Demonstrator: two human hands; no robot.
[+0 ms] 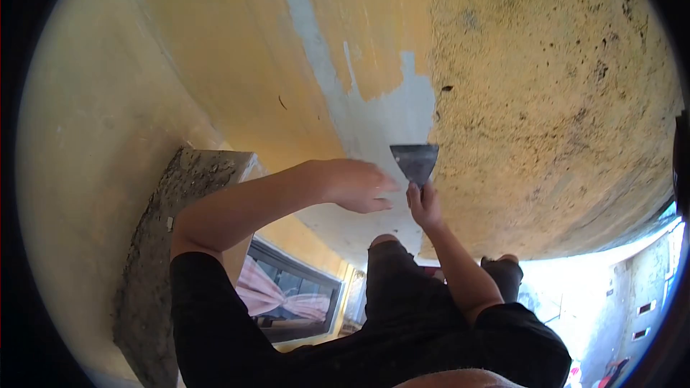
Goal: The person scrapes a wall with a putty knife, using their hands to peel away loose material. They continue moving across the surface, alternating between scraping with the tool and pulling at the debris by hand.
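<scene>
My right hand (425, 207) is wrapped round the handle of a putty knife (417, 162). Its wide dark blade points up and away from me, against the view of the wall. To the left of the knife, my left hand (359, 185) hovers with fingers loosely stretched towards the blade, holding nothing. Behind both hands runs a smooth grey-white patch of filler (374, 126) on the yellow wall (237, 65). The patch borders a rough, pitted yellow surface (546, 100) on the right.
A rough-edged concrete ledge (154, 259) juts out at the left, beside my left arm. Below it is a window (298, 294) with pink curtains (262, 287). My knees show under my hands. Bright outdoor ground and a grey building (643, 309) lie at the lower right.
</scene>
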